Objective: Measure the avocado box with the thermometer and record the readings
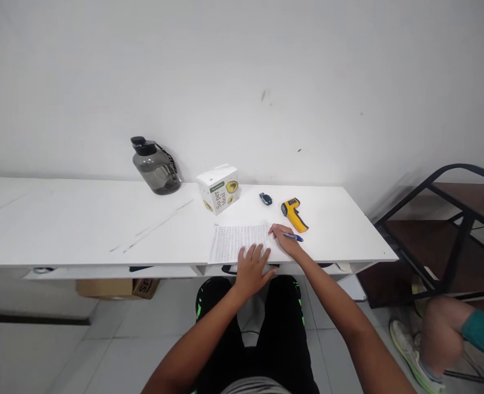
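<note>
A sheet of paper (233,241) covered in rows of handwriting lies at the front edge of the white desk. My left hand (254,268) rests on its lower part with the fingers spread. In my right hand (286,242) is a blue pen (294,237), its tip end toward the right side of the sheet and mostly hidden by the fingers. Just behind my right hand lies a yellow and black infrared thermometer (295,215). Behind the sheet stands a white box (219,189) with avocado pictures.
Against the wall stands a grey, dark-capped water bottle (155,167). A small dark object (265,198) lies between box and thermometer. Below the desk (81,230) is a cardboard box (106,288). At right are dark metal-framed stairs (450,230) and another person's leg (442,328).
</note>
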Motion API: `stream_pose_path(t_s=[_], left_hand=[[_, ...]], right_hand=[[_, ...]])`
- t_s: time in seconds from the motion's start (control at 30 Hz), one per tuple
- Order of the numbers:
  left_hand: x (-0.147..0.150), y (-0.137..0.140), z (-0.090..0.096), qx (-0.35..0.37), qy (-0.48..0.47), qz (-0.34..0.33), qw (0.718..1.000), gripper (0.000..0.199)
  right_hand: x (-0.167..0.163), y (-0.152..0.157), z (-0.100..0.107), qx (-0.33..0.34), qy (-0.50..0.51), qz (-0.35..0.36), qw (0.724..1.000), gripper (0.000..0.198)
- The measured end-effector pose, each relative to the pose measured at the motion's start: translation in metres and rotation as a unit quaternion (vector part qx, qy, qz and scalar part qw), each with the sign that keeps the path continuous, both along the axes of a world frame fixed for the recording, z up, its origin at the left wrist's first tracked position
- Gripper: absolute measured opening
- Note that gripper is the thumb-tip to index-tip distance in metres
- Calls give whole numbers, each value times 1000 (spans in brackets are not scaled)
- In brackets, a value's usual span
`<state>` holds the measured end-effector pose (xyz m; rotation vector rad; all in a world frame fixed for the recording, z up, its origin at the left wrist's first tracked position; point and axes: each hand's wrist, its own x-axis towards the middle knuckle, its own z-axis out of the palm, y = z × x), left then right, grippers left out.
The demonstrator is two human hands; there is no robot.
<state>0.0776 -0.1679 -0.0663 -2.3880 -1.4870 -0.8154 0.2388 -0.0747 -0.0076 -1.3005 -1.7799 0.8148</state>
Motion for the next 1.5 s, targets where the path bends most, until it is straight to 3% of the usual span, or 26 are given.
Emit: stream_pose_path(t_s=[0.17, 0.23, 0.5, 1.5], left_hand=[[1, 7, -14, 49, 8, 21, 999, 54], [3, 8, -18, 59, 4, 31, 998, 48], [4, 11, -28, -2, -3, 46, 999, 44], [5, 11, -26, -7, 6, 52, 999, 39]], right_hand=[[-4, -9, -9, -39, 39, -20, 998, 26], [-5, -8, -9, -30, 18, -37, 999, 32], [-5, -5, -13, -31, -9, -37, 999, 38], [-6, -1, -15, -45, 1, -32, 998, 35]])
